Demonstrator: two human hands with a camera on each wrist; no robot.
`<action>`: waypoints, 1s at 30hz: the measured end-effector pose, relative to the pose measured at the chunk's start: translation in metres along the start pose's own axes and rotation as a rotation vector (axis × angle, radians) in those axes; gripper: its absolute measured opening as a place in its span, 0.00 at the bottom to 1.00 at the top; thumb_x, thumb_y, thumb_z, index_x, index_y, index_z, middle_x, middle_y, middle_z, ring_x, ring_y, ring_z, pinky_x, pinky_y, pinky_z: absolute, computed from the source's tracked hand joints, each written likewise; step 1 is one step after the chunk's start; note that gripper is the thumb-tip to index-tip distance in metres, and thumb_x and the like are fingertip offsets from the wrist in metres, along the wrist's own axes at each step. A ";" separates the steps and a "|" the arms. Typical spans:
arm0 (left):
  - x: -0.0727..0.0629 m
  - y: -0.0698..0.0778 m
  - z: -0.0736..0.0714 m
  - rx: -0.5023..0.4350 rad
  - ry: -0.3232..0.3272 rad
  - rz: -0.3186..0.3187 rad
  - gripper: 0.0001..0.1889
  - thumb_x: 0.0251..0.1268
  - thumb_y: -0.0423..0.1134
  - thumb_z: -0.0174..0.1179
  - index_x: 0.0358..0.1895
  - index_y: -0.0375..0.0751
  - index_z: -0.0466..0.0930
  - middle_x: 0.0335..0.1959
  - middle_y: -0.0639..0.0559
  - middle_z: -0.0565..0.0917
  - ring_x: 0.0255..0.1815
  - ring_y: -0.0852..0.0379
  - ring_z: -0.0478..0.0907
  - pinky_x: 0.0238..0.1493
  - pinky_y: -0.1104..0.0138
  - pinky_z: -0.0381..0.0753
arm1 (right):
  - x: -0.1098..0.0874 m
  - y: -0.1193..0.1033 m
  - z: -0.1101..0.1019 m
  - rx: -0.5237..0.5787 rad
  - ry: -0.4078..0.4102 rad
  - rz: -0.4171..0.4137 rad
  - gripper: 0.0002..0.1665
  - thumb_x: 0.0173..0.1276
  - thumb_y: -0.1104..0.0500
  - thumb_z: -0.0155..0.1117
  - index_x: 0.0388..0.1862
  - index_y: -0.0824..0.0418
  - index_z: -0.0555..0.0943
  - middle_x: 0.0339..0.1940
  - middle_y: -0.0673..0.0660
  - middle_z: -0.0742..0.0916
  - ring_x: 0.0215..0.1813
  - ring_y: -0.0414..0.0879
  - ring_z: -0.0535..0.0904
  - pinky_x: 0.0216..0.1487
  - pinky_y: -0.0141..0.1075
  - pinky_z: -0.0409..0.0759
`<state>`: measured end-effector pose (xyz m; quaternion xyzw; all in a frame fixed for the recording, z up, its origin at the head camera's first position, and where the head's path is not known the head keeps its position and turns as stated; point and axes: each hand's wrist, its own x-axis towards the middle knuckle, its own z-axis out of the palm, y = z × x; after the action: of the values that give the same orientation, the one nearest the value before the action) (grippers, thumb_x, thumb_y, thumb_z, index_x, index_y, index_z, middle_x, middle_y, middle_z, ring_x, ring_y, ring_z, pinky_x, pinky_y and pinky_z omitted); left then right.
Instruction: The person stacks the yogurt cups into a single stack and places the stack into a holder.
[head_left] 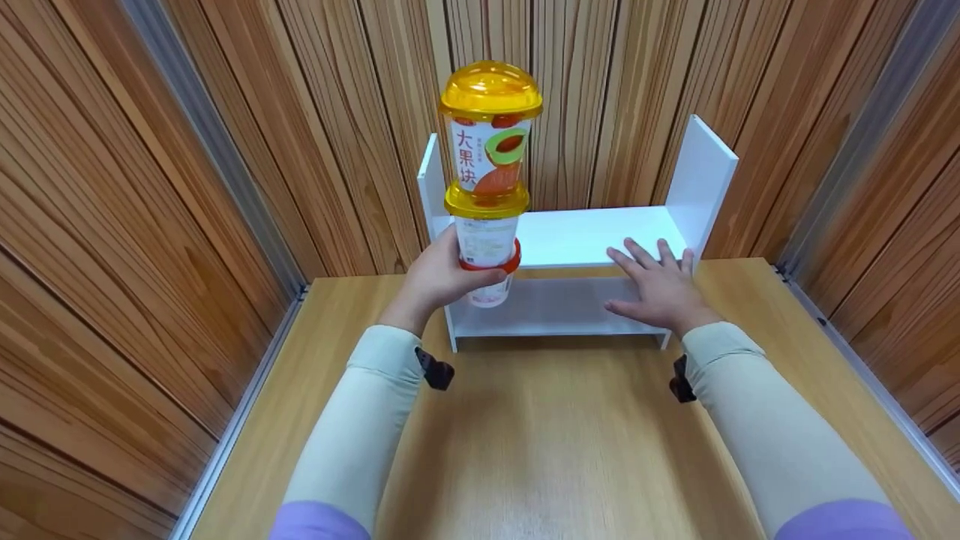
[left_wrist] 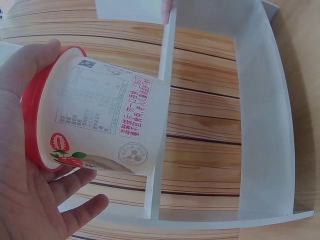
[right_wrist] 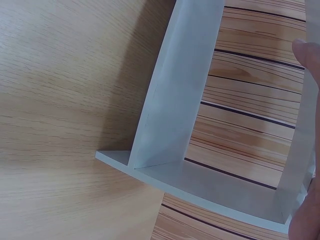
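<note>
A stack of three fruit cups rises from my left hand (head_left: 442, 276), whose thumb and fingers grip the lowest one around its red rim. That lowest cup (left_wrist: 107, 112) has a white body with strawberry pictures in the left wrist view. On it stands a middle cup (head_left: 487, 238) with a yellow lid, and on top a cup (head_left: 489, 154) with a domed yellow lid. My right hand (head_left: 660, 289) has its fingers spread in front of the right part of the white shelf (head_left: 600, 231). Whether it touches the shelf, I cannot tell.
The two-tier shelf stands on a wooden table (head_left: 555, 435) near the back wall (head_left: 577, 97), its right side panel (head_left: 705, 180) rising above the upper board. Wood-patterned walls with metal edge rails (head_left: 240, 420) close in both sides.
</note>
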<state>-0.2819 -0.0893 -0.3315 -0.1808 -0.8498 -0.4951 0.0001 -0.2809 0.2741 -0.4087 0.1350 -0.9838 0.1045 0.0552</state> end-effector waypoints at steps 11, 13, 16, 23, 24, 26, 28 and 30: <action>0.006 0.004 -0.003 -0.007 -0.005 -0.025 0.41 0.44 0.56 0.81 0.64 0.69 0.68 0.57 0.66 0.78 0.58 0.57 0.75 0.67 0.46 0.70 | 0.001 -0.001 0.001 0.006 0.007 0.002 0.56 0.63 0.26 0.62 0.84 0.41 0.52 0.85 0.58 0.52 0.79 0.76 0.36 0.67 0.74 0.21; 0.007 0.004 -0.003 -0.011 -0.006 -0.020 0.41 0.45 0.55 0.81 0.65 0.69 0.68 0.58 0.67 0.77 0.58 0.58 0.75 0.67 0.46 0.70 | 0.000 -0.001 0.001 0.002 0.009 0.002 0.56 0.63 0.27 0.62 0.84 0.41 0.52 0.85 0.57 0.51 0.79 0.76 0.36 0.67 0.74 0.21; 0.010 0.004 -0.002 -0.024 -0.006 -0.010 0.41 0.45 0.54 0.81 0.64 0.70 0.68 0.58 0.67 0.77 0.58 0.58 0.75 0.67 0.46 0.70 | -0.001 -0.001 0.001 0.000 0.011 0.004 0.55 0.64 0.27 0.62 0.84 0.41 0.52 0.85 0.57 0.51 0.79 0.76 0.36 0.67 0.75 0.22; 0.016 0.002 0.000 0.008 -0.009 0.003 0.39 0.47 0.52 0.80 0.64 0.68 0.69 0.57 0.66 0.78 0.58 0.58 0.75 0.66 0.47 0.71 | -0.001 -0.001 0.000 -0.005 0.005 0.005 0.55 0.64 0.29 0.64 0.84 0.41 0.53 0.85 0.57 0.52 0.80 0.76 0.36 0.68 0.76 0.24; 0.017 0.002 0.000 0.015 -0.009 0.005 0.39 0.47 0.52 0.80 0.64 0.68 0.69 0.57 0.66 0.78 0.59 0.58 0.75 0.66 0.47 0.71 | -0.001 -0.001 0.000 -0.005 0.003 0.005 0.55 0.64 0.29 0.64 0.84 0.41 0.52 0.85 0.57 0.52 0.79 0.76 0.36 0.68 0.76 0.24; 0.018 0.002 0.000 0.007 -0.005 0.007 0.39 0.47 0.52 0.80 0.65 0.68 0.69 0.57 0.66 0.78 0.58 0.58 0.75 0.66 0.47 0.71 | -0.001 0.000 0.001 -0.003 0.002 0.006 0.55 0.64 0.29 0.64 0.84 0.41 0.52 0.85 0.57 0.52 0.79 0.76 0.35 0.68 0.75 0.23; 0.019 0.003 0.002 -0.005 0.003 0.010 0.40 0.46 0.52 0.81 0.64 0.68 0.69 0.57 0.66 0.78 0.58 0.58 0.75 0.66 0.46 0.71 | -0.001 0.000 0.001 0.001 0.001 0.008 0.55 0.64 0.28 0.63 0.84 0.40 0.52 0.85 0.56 0.51 0.79 0.76 0.35 0.67 0.75 0.22; 0.019 0.002 0.004 -0.023 0.010 0.012 0.40 0.46 0.52 0.81 0.64 0.69 0.69 0.57 0.66 0.78 0.58 0.58 0.75 0.67 0.46 0.70 | -0.001 0.000 0.000 0.000 0.001 0.009 0.55 0.64 0.28 0.63 0.84 0.40 0.52 0.85 0.56 0.51 0.80 0.76 0.35 0.67 0.75 0.22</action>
<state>-0.2986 -0.0792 -0.3278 -0.1835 -0.8428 -0.5059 0.0054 -0.2804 0.2745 -0.4092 0.1303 -0.9844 0.1049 0.0551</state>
